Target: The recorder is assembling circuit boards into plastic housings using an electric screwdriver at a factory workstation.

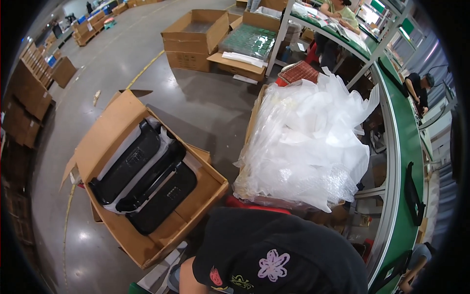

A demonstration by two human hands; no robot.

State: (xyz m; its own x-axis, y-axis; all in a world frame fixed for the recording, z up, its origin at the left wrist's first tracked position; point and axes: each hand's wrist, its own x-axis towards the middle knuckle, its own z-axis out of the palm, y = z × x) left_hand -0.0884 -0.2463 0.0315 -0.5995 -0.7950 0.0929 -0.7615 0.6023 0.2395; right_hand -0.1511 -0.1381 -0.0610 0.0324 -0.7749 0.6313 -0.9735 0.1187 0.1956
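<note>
Neither of my hands shows in the head view, so what they hold or touch is hidden. A black T-shirt [303, 250] with a printed purple flower fills the lower middle, and a short stretch of bare arm [192, 279] comes out of its sleeve. Left of the shirt, an open cardboard carton [205, 188] holds several long black plastic parts [164, 198] with white foam wrap between them. Just beyond the shirt, a heap of white foam sheets and bubble wrap [308, 142] rises out of another carton.
A green workbench [406, 147] curves along the right, with black curved parts [413, 196] on it. Cartons [193, 39] stand at the back, one with green-tinted packs [249, 41]. People sit at the far benches, including one in black [416, 90]. Boxes [29, 98] line the left.
</note>
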